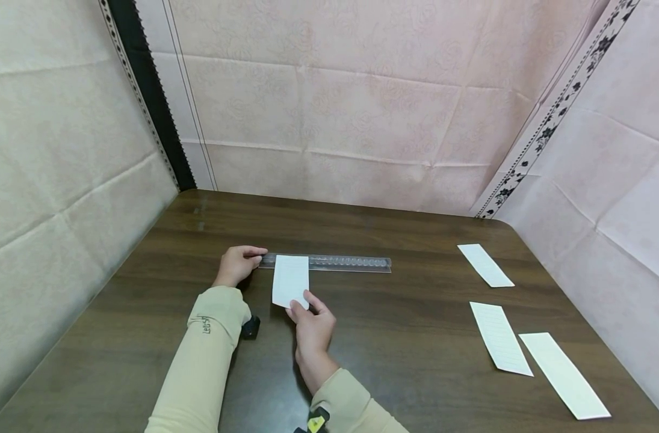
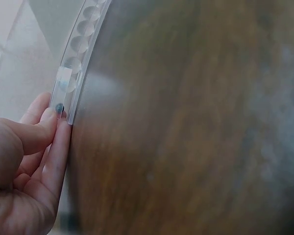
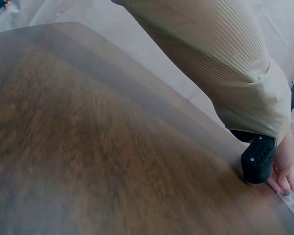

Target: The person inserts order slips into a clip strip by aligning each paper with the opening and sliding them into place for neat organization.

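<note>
A clear plastic ruler (image 1: 351, 263) with a row of round shapes along it lies across the table. Its left end is pinched between the thumb and fingers of my left hand (image 1: 238, 264), seen closer in the left wrist view, where the hand (image 2: 32, 161) grips the ruler tip (image 2: 63, 93). My right hand (image 1: 314, 328) holds a small white paper piece (image 1: 290, 279) by its lower right corner, thumb on top. The paper's upper part overlaps the ruler near its left end. The right wrist view shows the left hand (image 3: 283, 164) at the ruler, but not the right hand.
Three white paper strips lie on the right: an upper strip (image 1: 485, 265), a lined strip (image 1: 501, 338) and a longer strip (image 1: 564, 374). Pale cloth (image 1: 329, 108) hangs around the brown wooden table (image 1: 405, 349) at the back and sides.
</note>
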`<act>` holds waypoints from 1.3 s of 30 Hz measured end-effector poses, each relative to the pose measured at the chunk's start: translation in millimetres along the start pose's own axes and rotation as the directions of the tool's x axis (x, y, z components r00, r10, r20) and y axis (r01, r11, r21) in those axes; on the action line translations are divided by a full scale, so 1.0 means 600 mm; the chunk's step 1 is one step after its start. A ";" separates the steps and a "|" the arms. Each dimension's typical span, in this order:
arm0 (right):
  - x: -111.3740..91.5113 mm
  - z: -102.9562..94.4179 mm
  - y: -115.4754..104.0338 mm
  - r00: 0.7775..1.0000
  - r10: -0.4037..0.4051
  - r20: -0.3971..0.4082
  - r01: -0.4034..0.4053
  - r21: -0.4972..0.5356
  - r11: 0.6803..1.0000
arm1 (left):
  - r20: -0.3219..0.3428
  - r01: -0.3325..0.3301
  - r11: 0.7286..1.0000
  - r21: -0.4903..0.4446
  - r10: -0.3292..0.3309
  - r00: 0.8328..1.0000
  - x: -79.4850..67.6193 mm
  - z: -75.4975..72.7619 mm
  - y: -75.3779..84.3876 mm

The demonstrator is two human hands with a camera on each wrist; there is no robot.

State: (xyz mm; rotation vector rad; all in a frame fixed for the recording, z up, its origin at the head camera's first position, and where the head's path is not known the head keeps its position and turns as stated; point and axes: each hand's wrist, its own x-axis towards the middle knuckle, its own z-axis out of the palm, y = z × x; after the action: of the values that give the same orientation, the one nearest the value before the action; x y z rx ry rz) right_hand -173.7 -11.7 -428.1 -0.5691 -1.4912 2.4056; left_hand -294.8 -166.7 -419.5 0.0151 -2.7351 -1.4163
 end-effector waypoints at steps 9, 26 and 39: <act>-0.005 0.005 0.006 1.000 0.000 -0.007 0.000 -0.013 1.000 | 0.001 -0.005 1.000 -0.002 0.005 1.000 0.000 -0.002 0.000; -0.020 0.011 0.013 1.000 0.007 0.002 -0.007 -0.028 1.000 | 0.005 -0.001 1.000 -0.002 0.001 1.000 -0.004 -0.004 0.002; -0.026 0.017 0.012 0.999 0.041 -0.011 -0.041 -0.050 0.998 | 0.006 0.019 1.000 -0.019 -0.019 1.000 -0.005 -0.001 0.003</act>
State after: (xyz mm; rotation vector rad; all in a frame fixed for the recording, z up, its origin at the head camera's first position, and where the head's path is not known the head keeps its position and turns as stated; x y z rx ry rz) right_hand -164.4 -29.3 -427.6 -0.6272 -1.5551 2.3983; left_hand -291.7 -166.2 -417.7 0.0355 -2.7330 -1.4498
